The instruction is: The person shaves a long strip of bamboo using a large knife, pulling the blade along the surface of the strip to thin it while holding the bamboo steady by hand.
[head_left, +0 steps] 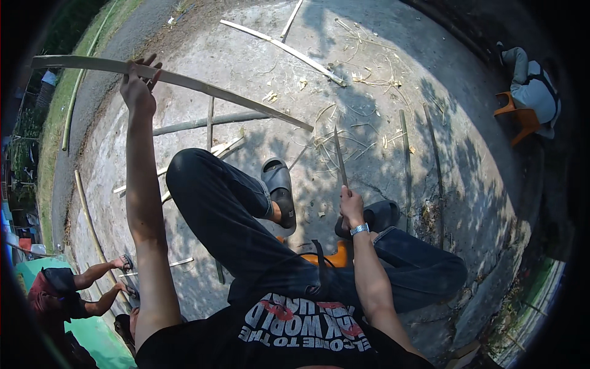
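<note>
My left hand (139, 83) is raised at the upper left, holding a long, flat bamboo strip (203, 86) between the thumb and fingers, some of which stretch out past its edge. The strip slants down to the right, and its far end comes near the ground in the middle. In front of my right foot, my right hand (351, 208) is wrapped around the handle of a long knife (340, 157). Its narrow blade points away from me, with the tip close to the strip's far end. Fingers cover most of the handle.
Thin bamboo shavings (332, 141) litter the concrete ahead. Pale strips (283, 46) and a dark pole (209, 123) lie farther off; two dark poles (406, 150) are at right. I sit on an orange stool (335, 255). Other people are at the right (534, 89) and lower left (55, 295).
</note>
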The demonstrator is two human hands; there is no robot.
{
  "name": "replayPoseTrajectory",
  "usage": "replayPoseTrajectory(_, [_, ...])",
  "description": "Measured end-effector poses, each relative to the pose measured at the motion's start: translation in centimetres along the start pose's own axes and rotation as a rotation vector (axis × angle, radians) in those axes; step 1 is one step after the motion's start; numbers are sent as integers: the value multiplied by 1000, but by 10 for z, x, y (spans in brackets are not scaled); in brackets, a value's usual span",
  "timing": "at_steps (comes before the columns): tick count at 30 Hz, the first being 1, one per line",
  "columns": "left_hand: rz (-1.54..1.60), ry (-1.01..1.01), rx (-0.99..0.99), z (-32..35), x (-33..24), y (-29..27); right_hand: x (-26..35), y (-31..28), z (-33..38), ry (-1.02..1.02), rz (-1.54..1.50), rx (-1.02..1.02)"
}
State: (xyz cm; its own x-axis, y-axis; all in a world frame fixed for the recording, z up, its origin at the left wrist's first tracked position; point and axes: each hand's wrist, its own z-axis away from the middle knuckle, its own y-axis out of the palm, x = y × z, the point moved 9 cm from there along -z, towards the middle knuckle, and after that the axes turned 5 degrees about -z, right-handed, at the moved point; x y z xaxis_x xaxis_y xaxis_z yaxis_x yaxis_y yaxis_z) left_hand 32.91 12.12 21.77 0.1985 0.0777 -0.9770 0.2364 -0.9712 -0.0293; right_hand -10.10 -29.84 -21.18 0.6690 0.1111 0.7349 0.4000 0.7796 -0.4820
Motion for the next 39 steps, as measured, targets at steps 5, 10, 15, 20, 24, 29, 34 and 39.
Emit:
replayPoseTrajectory(5, [286, 80, 435, 15, -32, 187, -29, 23, 10, 130, 2, 75])
replayPoseTrajectory(10, [364, -283, 596, 155, 32, 389, -21, 32, 6, 155, 55, 59])
replayPoseTrajectory(15, [435, -618, 1027, 332, 89, 509, -14, 41, -2, 21, 151, 41])
replayPoseTrajectory(20, [-100, -528, 1353, 374, 198, 515, -7, 52, 1, 12, 97, 20])
replayPoseTrajectory(24, [-396, -497, 800, 253, 378, 497, -19, 74, -9, 111, -13, 72])
replayPoseTrajectory(29, [-531, -442, 226, 94, 477, 472, -58, 96, -4, 221, -163, 91])
replayPoseTrajectory(34, [-959, -464, 111, 58, 493, 481, -78, 97, -5, 230, -233, 64])
replayPoseTrajectory(39, [-900, -509, 178, 45, 497, 497, -68, 93, -12, 228, -245, 62])
